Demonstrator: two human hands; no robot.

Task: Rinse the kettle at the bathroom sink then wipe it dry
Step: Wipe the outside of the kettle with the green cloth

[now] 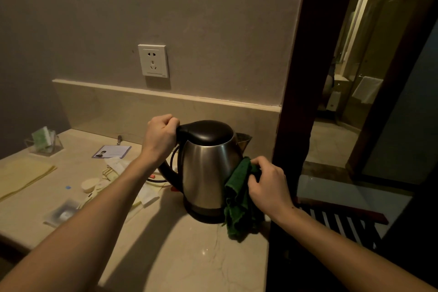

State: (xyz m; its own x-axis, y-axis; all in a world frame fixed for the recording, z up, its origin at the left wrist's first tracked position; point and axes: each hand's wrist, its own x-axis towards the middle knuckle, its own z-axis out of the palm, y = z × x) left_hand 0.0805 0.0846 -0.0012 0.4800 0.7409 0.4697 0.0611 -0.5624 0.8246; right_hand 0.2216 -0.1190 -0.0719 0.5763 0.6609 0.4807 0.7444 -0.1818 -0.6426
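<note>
Dim light falls on a pale marble desk (180,251) set against a beige wall with a white socket (153,60). Near the desk's right edge stands the stainless steel kettle with a black lid (206,168). The left hand (161,136) has its grip closed around the kettle's black handle, steadying it. The right hand's (267,185) grip bunches a dark green cloth (239,201) against the kettle's right side. Wiping dry appears to be the step in hand; next, the cloth likely needs sweeping round the remaining steel wall, turning the kettle by its handle.
</note>
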